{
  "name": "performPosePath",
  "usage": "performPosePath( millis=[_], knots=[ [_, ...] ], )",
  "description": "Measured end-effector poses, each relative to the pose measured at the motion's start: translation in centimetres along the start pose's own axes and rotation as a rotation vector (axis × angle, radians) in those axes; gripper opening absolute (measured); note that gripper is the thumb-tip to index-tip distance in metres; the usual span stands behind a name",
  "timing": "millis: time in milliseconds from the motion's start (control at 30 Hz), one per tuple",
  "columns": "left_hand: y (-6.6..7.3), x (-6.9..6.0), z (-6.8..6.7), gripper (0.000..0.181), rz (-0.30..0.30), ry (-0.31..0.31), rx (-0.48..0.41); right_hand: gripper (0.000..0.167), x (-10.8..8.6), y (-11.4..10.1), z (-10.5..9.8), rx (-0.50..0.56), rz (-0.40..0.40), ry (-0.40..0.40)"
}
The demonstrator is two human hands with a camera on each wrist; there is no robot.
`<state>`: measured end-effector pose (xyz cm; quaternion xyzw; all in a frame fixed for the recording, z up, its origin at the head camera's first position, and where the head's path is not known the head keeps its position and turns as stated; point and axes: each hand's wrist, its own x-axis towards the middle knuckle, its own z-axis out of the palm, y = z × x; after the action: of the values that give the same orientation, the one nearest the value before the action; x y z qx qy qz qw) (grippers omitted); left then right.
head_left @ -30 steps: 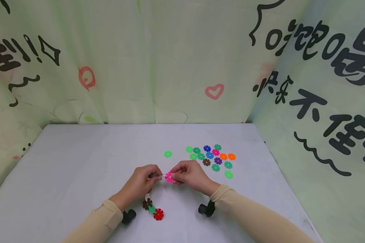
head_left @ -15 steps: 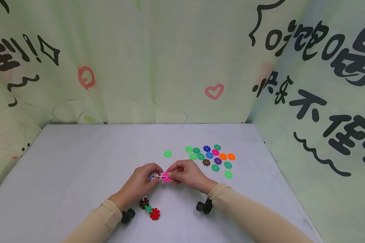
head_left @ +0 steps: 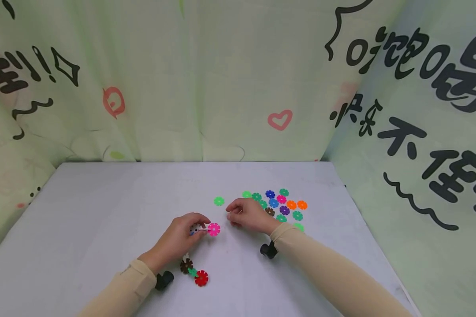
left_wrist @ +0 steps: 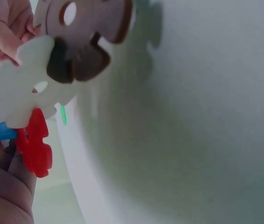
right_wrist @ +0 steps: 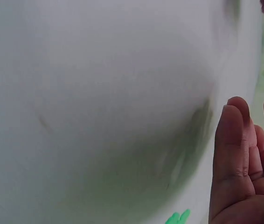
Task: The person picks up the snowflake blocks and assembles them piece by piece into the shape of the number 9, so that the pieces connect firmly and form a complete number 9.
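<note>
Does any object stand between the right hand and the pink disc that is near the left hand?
Nothing visible: in the head view, only bare white tabletop shows between the right hand and the pink disc.

We've got a red, green, brown, white, blue and hot-pink snowflake-disc chain (head_left: pixel 192 272). Loose snowflake discs (head_left: pixel 284 210): greens, blues, purple, brown, orange, pink. Pale green curtain (head_left: pixel 222 66), black lettering (head_left: pixel 411 150), red heart print (head_left: pixel 289 116).
</note>
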<state>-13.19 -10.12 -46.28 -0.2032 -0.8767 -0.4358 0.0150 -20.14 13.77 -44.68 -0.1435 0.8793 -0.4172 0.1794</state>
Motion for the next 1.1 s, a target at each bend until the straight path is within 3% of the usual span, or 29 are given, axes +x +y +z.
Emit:
performPosePath(
  millis=[133, 533, 667, 933, 1100],
  knots=[
    [-0.1, 0.1, -0.1, 0.032, -0.007, -0.007, 0.004, 0.021, 1.6, 0.3, -0.1, -0.111, -0.009, 0.031],
    [-0.2, 0.1, -0.1, 0.031, -0.024, -0.008, 0.003, 0.038, 4.4, -0.2, 0.1, -0.255, 0.031, 0.078],
    [-0.2, 0.2, -0.1, 0.031, -0.027, -0.014, 0.002, 0.034, 5.2, 0.1, 0.4, -0.328, 0.018, 0.086],
    [-0.1, 0.2, -0.2, 0.031, -0.047, -0.015, 0.030, 0.027, 5.4, 0.0, 1.0, -0.308, 0.074, 0.130],
    [-0.1, 0.0, -0.3, 0.032, -0.054, -0.007, 0.039, 0.019, 4.8, -0.2, 1.1, -0.259, 0.050, 0.137]
  ],
)
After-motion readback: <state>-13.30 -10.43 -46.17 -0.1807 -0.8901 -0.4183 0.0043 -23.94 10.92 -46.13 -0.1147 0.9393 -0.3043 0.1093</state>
